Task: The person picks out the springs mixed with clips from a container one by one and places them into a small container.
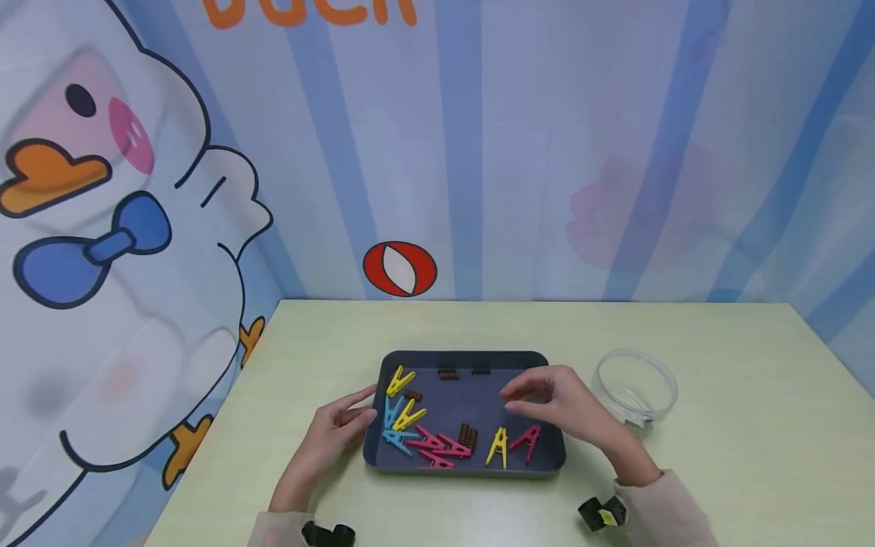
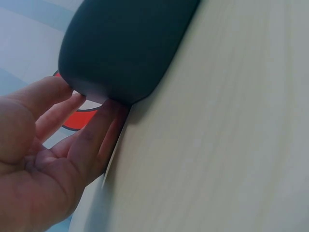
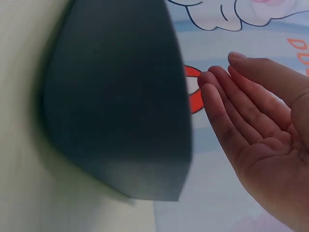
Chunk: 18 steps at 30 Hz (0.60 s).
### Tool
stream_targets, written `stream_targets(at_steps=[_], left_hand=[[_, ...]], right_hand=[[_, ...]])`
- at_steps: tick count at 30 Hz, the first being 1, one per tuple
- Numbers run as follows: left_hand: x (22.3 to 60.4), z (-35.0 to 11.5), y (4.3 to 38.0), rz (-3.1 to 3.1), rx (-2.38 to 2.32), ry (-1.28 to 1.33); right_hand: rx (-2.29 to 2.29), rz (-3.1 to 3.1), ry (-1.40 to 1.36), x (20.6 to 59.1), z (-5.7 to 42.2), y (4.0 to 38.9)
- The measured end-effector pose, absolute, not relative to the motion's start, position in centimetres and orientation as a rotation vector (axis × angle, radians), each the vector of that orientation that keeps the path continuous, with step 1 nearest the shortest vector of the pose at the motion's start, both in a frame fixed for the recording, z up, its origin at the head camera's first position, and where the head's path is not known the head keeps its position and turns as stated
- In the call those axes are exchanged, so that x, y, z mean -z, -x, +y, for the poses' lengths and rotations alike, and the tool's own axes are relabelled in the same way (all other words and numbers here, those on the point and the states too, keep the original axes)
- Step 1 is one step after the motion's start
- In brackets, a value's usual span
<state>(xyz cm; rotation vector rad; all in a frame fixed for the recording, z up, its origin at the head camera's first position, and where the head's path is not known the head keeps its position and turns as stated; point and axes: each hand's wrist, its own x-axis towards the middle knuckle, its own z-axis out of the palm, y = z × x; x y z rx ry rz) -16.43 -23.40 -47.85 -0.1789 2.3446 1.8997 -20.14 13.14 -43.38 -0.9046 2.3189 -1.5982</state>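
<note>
A dark grey tray holds several small plastic clothes pegs. The yellow pegs, blue pegs and pink pegs are mostly gathered on its left. A yellow peg and a pink peg lie apart at the front right. My left hand touches the tray's left side with thumb and extended fingertips at the outer wall. Over the tray's right part, my right hand has loosely bent fingers and an empty palm, as the right wrist view shows.
Brown coiled pieces like small springs lie inside the tray, with dark ones along its back wall. A clear round container stands right of the tray on the pale table. A printed cloth hangs behind the table.
</note>
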Motion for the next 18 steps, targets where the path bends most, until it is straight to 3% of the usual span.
stream_targets(at_steps=[18], left_hand=[[48.0, -23.6, 16.5, 2.34, -1.901, 0.156]], right_hand=[[1.527, 2.307, 0.928, 44.2, 10.1, 20.3]])
